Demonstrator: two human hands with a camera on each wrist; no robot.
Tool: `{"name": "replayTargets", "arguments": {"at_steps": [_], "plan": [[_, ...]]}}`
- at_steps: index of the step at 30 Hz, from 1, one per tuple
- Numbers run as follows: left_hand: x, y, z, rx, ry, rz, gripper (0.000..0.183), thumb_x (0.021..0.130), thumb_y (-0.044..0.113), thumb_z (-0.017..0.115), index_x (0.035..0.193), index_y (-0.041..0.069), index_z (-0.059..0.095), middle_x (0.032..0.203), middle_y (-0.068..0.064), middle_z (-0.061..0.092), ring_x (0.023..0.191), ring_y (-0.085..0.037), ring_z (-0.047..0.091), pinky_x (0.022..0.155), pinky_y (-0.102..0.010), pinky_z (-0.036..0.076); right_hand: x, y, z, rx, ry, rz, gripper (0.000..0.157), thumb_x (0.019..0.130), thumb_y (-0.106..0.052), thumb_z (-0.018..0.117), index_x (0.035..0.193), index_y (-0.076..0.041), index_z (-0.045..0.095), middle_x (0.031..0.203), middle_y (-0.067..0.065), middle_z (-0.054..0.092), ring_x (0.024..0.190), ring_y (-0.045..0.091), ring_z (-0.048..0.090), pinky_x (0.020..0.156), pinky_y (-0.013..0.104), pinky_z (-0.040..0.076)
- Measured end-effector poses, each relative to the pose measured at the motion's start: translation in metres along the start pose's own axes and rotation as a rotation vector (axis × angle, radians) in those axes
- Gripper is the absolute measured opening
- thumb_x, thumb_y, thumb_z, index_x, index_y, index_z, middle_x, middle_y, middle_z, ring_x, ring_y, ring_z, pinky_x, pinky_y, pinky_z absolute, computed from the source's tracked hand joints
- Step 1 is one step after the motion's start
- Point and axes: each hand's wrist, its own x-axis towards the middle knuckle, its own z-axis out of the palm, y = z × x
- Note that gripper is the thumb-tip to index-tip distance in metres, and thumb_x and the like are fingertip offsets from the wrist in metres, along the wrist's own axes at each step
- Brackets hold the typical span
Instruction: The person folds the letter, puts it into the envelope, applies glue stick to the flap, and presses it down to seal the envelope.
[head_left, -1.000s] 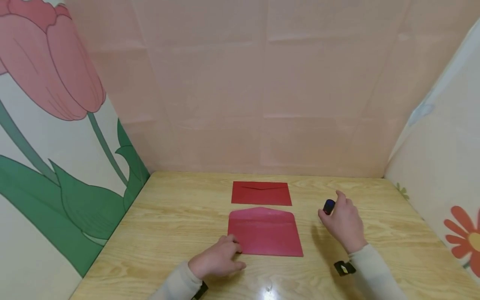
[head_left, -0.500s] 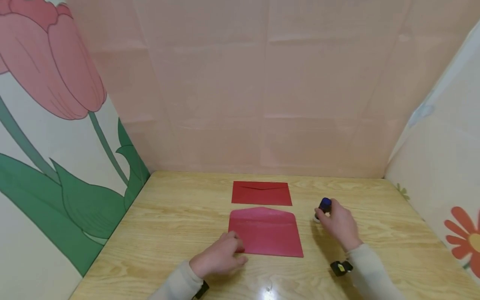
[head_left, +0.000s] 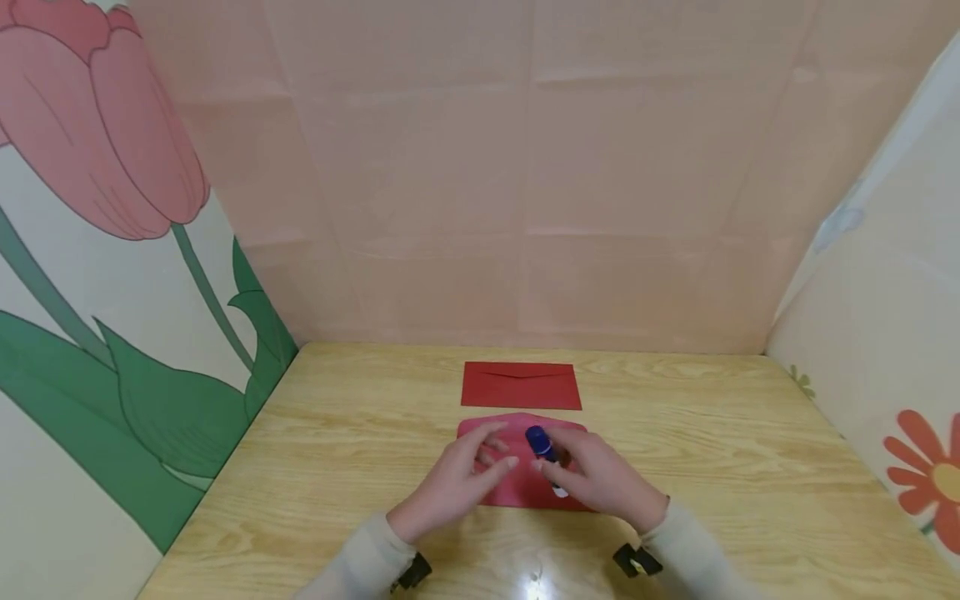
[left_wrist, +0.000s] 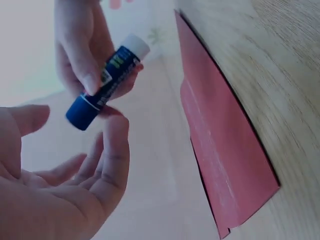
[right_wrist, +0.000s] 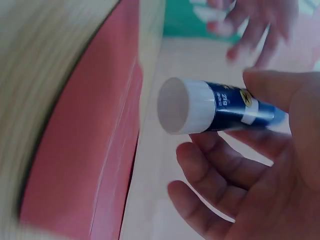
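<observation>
My right hand (head_left: 603, 479) pinches a blue glue stick (head_left: 542, 442) between thumb and fingers, over the middle of the table. The stick's dark blue cap is on and points up toward my left hand; its white base (right_wrist: 172, 105) faces down in the right wrist view. My left hand (head_left: 450, 479) hovers close by, fingers spread and loosely bent, with nothing between them. In the left wrist view its fingertips (left_wrist: 116, 122) are right near the capped end. Beneath both hands lies a pinkish-red envelope (head_left: 517, 496) with its flap opened out away from me, partly hidden by the hands.
A second, darker red envelope (head_left: 521, 392) lies just behind the first, its flap folded down. The wood-grain table (head_left: 360, 417) meets a pink back wall (head_left: 420, 208), with flower-patterned panels on both sides.
My right hand has carried the glue stick leftward from the table's right side to over the envelope. The left hand has lifted off the envelope's left corner and turned toward the stick.
</observation>
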Motion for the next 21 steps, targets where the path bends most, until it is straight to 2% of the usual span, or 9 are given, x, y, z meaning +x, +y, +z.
{"name": "replayTargets", "arguments": {"at_steps": [4, 7, 11, 15, 18, 21], "plan": [[0.0, -0.005, 0.0, -0.057, -0.027, 0.006, 0.035, 0.099, 0.041, 0.062, 0.128, 0.022, 0.061, 0.106, 0.006, 0.066, 0.091, -0.011, 0.062, 0.076, -0.027, 0.055, 0.005, -0.016, 0.013, 0.051, -0.106, -0.127, 0.009, 0.099, -0.029, 0.064, 0.104, -0.022, 0.065, 0.076, -0.013, 0.057, 0.062, 0.003, 0.054, 0.055, 0.023, 0.05], [-0.003, -0.01, -0.002, -0.065, -0.045, 0.007, 0.021, 0.097, 0.037, 0.066, 0.11, 0.021, 0.065, 0.097, 0.007, 0.067, 0.085, -0.011, 0.062, 0.072, -0.027, 0.055, 0.006, -0.02, 0.018, 0.04, -0.134, -0.167, 0.008, 0.099, -0.029, 0.065, 0.099, -0.022, 0.065, 0.075, -0.014, 0.055, 0.063, 0.001, 0.051, 0.055, 0.02, 0.047], [-0.006, -0.013, -0.006, -0.056, -0.07, -0.005, 0.019, 0.092, 0.03, 0.074, 0.099, 0.018, 0.062, 0.09, 0.005, 0.067, 0.082, -0.011, 0.063, 0.072, -0.025, 0.054, 0.005, -0.02, 0.019, 0.028, -0.118, -0.131, 0.014, 0.095, -0.039, 0.068, 0.091, -0.026, 0.064, 0.075, -0.015, 0.056, 0.067, 0.002, 0.051, 0.058, 0.021, 0.047], [-0.008, -0.014, -0.01, -0.053, -0.122, -0.006, 0.017, 0.09, 0.028, 0.076, 0.1, 0.018, 0.067, 0.088, 0.005, 0.068, 0.08, -0.011, 0.064, 0.072, -0.025, 0.055, 0.004, -0.019, 0.018, 0.059, -0.093, -0.093, 0.02, 0.091, -0.047, 0.071, 0.091, -0.027, 0.069, 0.081, -0.016, 0.064, 0.072, 0.004, 0.056, 0.064, 0.025, 0.051], [-0.008, -0.015, -0.013, -0.016, -0.13, 0.013, 0.013, 0.092, 0.028, 0.074, 0.103, 0.021, 0.073, 0.085, 0.007, 0.069, 0.077, -0.01, 0.063, 0.072, -0.025, 0.054, 0.004, -0.016, 0.014, 0.084, -0.103, -0.085, 0.016, 0.091, -0.044, 0.072, 0.092, -0.028, 0.07, 0.084, -0.016, 0.067, 0.074, 0.005, 0.059, 0.066, 0.029, 0.052], [-0.009, -0.018, -0.016, 0.006, -0.101, -0.002, 0.014, 0.093, 0.029, 0.073, 0.104, 0.022, 0.075, 0.086, 0.007, 0.069, 0.076, -0.009, 0.062, 0.07, -0.026, 0.054, 0.001, -0.01, 0.01, 0.117, -0.141, -0.063, 0.011, 0.092, -0.039, 0.073, 0.095, -0.028, 0.07, 0.086, -0.015, 0.069, 0.077, 0.007, 0.06, 0.068, 0.031, 0.051]]}}
